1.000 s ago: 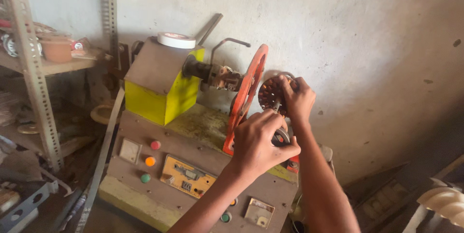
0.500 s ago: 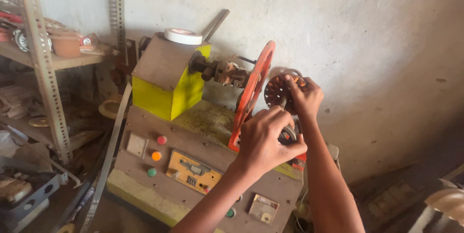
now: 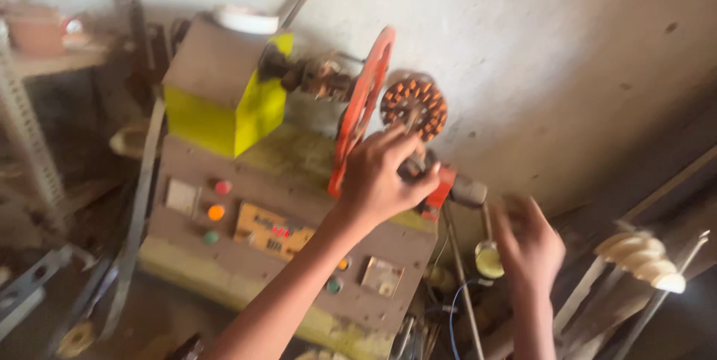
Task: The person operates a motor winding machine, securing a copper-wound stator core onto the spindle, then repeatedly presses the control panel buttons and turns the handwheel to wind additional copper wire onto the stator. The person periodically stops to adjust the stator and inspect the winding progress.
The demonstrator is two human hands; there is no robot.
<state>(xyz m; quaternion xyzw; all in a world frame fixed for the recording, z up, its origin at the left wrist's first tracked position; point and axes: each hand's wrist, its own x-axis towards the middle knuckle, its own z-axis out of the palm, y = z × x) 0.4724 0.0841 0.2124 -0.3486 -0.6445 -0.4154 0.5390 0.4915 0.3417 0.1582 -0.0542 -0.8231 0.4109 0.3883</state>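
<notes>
Standing against a stained plaster wall (image 3: 567, 39), the grey machine (image 3: 299, 203) meets the left hand (image 3: 385, 177) clasping its red wheel (image 3: 364, 106); right hand (image 3: 530, 244) blurred, open, empty.

The orange wheel (image 3: 362, 106) looks like painted metal, the machine panel (image 3: 299, 218) matt and dusty (its yellow housing (image 3: 254, 117) glossier), the wall (image 3: 523, 46) rough plaster.
</notes>
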